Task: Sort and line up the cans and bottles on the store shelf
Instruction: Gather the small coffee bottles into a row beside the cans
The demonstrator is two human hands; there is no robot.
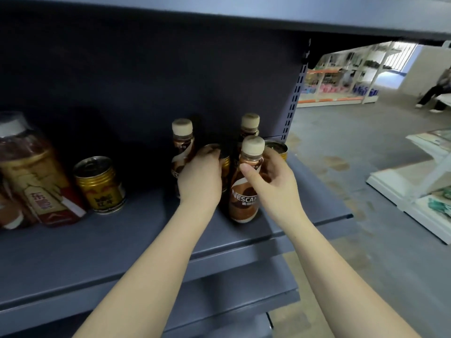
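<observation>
Left hand (200,176) wraps a ridged gold can (225,164); right hand (273,181) pinches the glossy brown Nescafé bottle (244,193) upright between both grips, standing on the matte grey shelf (136,242).

I saw bare shelf (146,230) between the gold can (100,184) on the left and the cluster of coffee bottles (244,186) on the right, wide enough for a hand. The upper shelf (268,11) hung overhead. Behind the bottles, cans crowded the back corner (277,147).
</observation>
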